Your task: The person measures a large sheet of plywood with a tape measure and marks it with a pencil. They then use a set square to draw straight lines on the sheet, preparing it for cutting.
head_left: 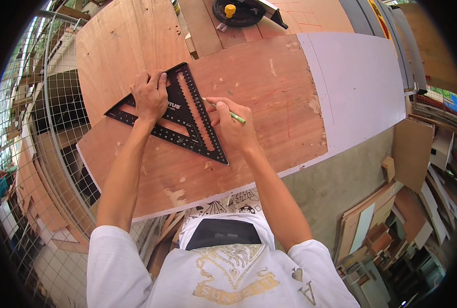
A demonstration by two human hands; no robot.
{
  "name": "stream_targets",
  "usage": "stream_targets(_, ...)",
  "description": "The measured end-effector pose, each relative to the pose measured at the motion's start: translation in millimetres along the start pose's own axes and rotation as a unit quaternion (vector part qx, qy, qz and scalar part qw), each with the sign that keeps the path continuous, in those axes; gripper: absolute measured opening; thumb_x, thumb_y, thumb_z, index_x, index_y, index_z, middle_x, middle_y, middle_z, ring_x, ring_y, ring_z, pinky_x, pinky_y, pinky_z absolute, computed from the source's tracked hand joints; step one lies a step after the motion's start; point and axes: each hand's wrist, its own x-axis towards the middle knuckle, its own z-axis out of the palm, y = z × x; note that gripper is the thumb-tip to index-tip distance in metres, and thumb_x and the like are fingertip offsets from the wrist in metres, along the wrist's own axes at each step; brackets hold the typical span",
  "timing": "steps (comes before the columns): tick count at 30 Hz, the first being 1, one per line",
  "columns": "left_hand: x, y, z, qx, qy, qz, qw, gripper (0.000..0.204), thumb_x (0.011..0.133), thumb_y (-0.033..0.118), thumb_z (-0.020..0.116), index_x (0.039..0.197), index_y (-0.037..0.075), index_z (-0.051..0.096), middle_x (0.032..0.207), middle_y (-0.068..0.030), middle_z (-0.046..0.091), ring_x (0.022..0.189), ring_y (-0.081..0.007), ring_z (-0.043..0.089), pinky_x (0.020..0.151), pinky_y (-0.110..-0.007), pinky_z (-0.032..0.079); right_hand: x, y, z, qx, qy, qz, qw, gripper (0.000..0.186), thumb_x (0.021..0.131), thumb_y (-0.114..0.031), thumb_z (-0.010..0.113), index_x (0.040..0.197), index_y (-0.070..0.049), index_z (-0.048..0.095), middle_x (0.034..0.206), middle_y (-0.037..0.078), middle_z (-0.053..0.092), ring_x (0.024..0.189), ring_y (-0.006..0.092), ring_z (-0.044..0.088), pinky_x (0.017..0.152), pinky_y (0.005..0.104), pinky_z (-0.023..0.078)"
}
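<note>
A black triangular speed square (183,100) lies on a reddish-brown plywood board (259,77), its thick fence along the board's far edge. My left hand (150,97) presses down on the square near that fence, fingers curled over the edge. In my right hand (233,123) is a green pencil (236,117), gripped like a pen. Its tip points at the square's right-hand edge; whether it touches the wood I cannot tell.
Beneath the plywood is a white panel (351,87). A lighter plywood sheet (126,41) lies beyond the square. At the far side sits a black miter gauge with a yellow knob (230,11). Wire mesh fencing (59,102) stands left; wood offcuts (377,215) are stacked right.
</note>
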Motion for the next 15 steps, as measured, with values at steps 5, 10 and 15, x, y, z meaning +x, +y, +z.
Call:
stream_targets(5, -1.4, -0.5, -2.0, 0.006, -0.016, -0.017, 1.000, 0.025, 0.107, 0.033, 0.058, 0.111, 0.016, 0.075, 0.095, -0.0061, 0.060, 0.098, -0.0273, 0.059, 0.088, -0.046, 0.042, -8.8, 2.3, 0.9, 0.008, 0.001, 0.003, 1.000, 0.039, 0.111, -0.019, 0.046, 0.128, 0.005, 0.071, 0.101, 0.013, 0.078, 0.073, 0.0129, 0.070, 0.067, 0.0278, 0.057)
stream_targets(10, -1.3, -2.3, 0.4, 0.001, -0.006, -0.011, 1.000, 0.025, 0.108, 0.033, 0.058, 0.113, 0.015, 0.076, 0.093, -0.0060, 0.061, 0.096, -0.0265, 0.059, 0.087, -0.044, 0.042, 33.4, -3.5, 16.5, 0.023, 0.022, -0.032, 0.999, 0.037, 0.109, -0.022, 0.051, 0.125, 0.001, 0.074, 0.094, 0.009, 0.076, 0.067, 0.0121, 0.065, 0.064, 0.0265, 0.055)
stream_targets(15, 5.1, -5.6, 2.2, -0.012, -0.024, 0.000, 1.000, 0.025, 0.108, 0.034, 0.058, 0.112, 0.017, 0.076, 0.094, -0.0049, 0.063, 0.097, -0.0268, 0.061, 0.090, -0.044, 0.040, 77.3, -15.7, 8.7, 0.036, 0.010, -0.060, 0.997, 0.043, 0.112, -0.031, 0.048, 0.133, -0.001, 0.071, 0.106, 0.009, 0.077, 0.082, 0.0128, 0.069, 0.072, 0.0276, 0.055)
